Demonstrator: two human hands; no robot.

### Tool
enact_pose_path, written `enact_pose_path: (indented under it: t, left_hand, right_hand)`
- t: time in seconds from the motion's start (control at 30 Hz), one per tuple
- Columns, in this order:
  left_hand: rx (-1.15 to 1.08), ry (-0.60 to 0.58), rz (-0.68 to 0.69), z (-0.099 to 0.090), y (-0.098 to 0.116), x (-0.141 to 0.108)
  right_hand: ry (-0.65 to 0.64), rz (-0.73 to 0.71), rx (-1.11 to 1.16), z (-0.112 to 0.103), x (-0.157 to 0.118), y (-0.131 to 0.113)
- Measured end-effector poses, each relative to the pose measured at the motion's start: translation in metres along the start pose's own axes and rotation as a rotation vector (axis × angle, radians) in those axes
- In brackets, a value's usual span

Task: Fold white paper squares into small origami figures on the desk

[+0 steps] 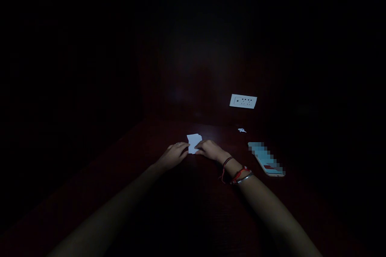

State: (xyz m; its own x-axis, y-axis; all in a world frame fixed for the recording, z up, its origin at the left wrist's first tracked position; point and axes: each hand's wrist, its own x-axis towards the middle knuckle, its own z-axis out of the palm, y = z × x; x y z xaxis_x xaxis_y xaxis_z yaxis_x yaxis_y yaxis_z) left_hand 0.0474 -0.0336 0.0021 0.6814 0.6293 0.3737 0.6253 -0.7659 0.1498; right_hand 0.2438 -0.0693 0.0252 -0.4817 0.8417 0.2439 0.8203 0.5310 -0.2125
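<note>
A small white piece of paper (193, 143), possibly folded or in layers, lies on the dark reddish table between my two hands. My left hand (175, 155), with a ring on one finger, grips its left edge between thumb and fingers. At the right edge, my right hand (210, 149) has its fingers bent and closed on the paper. Red string bracelets (241, 173) and a silver bangle (245, 178) circle my right wrist. The paper's upper right edge looks uneven.
A phone (265, 160) with a partly blurred-out screen lies on the table (181, 200) to the right. Behind it is a small white scrap (241, 130). A white socket plate (243, 101) sits on the back panel. Darkness hides the surroundings.
</note>
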Motion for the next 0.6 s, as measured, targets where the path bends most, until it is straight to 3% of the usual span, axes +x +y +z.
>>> enact_pose_path:
  t: [0.4, 0.6]
  left_hand:
    - [0.032, -0.022, 0.017, 0.002, -0.002, -0.004]
    - [0.037, -0.024, 0.010, 0.002, -0.004, -0.001]
  right_hand:
    - [0.069, 0.018, 0.082, -0.006, -0.005, 0.015]
    - [0.051, -0.059, 0.079, -0.007, -0.011, 0.016]
